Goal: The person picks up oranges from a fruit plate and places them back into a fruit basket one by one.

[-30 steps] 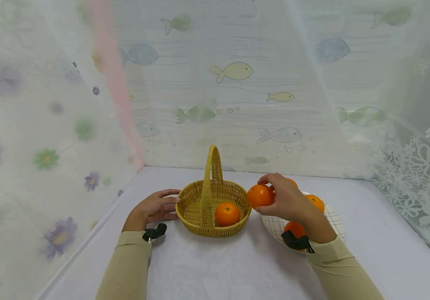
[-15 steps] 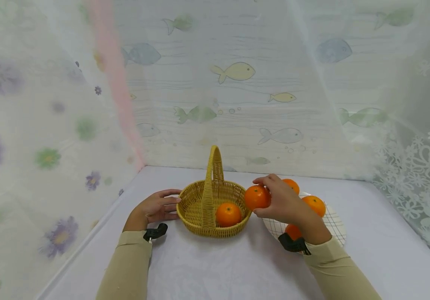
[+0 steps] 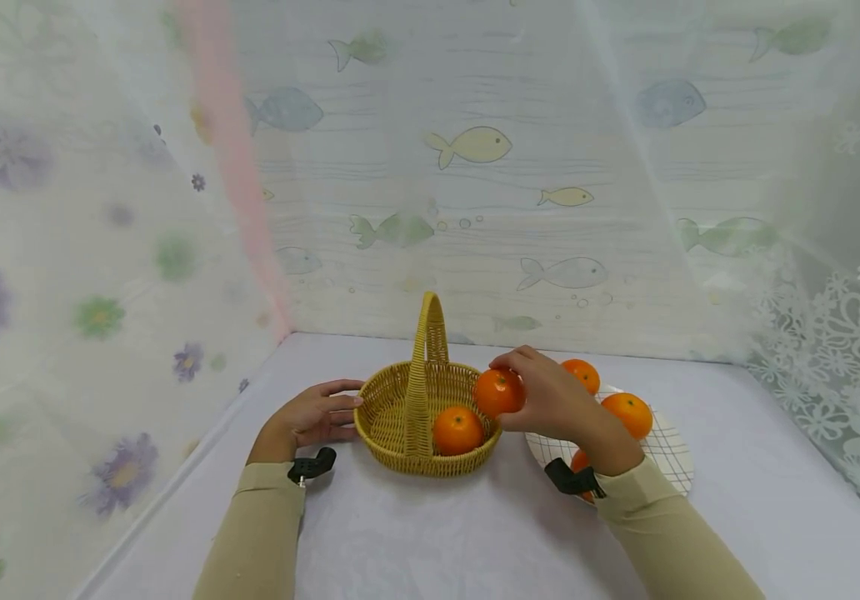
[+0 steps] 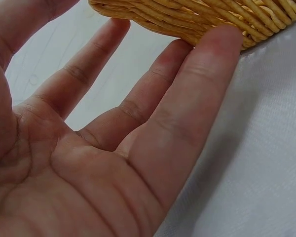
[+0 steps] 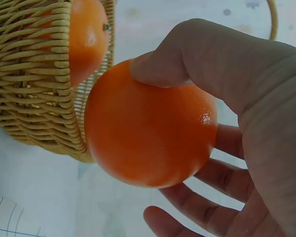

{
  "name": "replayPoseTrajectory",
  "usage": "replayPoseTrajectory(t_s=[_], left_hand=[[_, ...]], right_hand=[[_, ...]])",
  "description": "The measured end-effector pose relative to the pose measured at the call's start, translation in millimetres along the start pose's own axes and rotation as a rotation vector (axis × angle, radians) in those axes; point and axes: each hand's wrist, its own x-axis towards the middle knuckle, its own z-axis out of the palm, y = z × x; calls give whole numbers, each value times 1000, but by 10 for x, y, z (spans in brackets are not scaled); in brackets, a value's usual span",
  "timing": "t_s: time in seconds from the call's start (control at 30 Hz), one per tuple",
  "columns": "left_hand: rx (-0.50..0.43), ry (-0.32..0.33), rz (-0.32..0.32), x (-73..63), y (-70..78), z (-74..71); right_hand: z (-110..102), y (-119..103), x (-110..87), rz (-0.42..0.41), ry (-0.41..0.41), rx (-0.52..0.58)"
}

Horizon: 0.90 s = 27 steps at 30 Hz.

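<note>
A yellow wicker basket (image 3: 385, 454) with a tall arched handle stands mid-table, and one orange (image 3: 458, 431) lies inside it on the right. My right hand (image 3: 553, 398) grips a second orange (image 3: 500, 392) between thumb and fingers, at the basket's right rim. The right wrist view shows this held orange (image 5: 150, 126) close beside the woven rim, the thumb across its surface. At the basket's left end my left hand (image 3: 319, 414) touches the rim with its fingertips. In the left wrist view its fingers (image 4: 187, 113) are extended against the wicker side (image 4: 187, 19).
Right of the basket is a white plate (image 3: 673, 454) with a grid pattern. On and around it lie more oranges: one at the back (image 3: 582, 377), another (image 3: 627, 415) to the right, and one partly hidden behind the right wrist. Patterned curtains (image 3: 400, 275) close off the back and sides.
My right hand has carried the held orange leftward from beside the plate to the basket's right rim. The left hand stays at the basket's left end.
</note>
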Motion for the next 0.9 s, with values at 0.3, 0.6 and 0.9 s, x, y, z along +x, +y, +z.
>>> replayPoseTrajectory(t_s=[0.3, 0.6, 0.9], left_hand=[[8, -6, -4, 24, 7, 11], [21, -18, -3, 8, 3, -9], [26, -13, 3, -7, 7, -11]], right_hand=[[20, 10, 91, -36, -12, -52], [32, -11, 166, -46, -50, -87], [88, -74, 190, -32, -77, -107]])
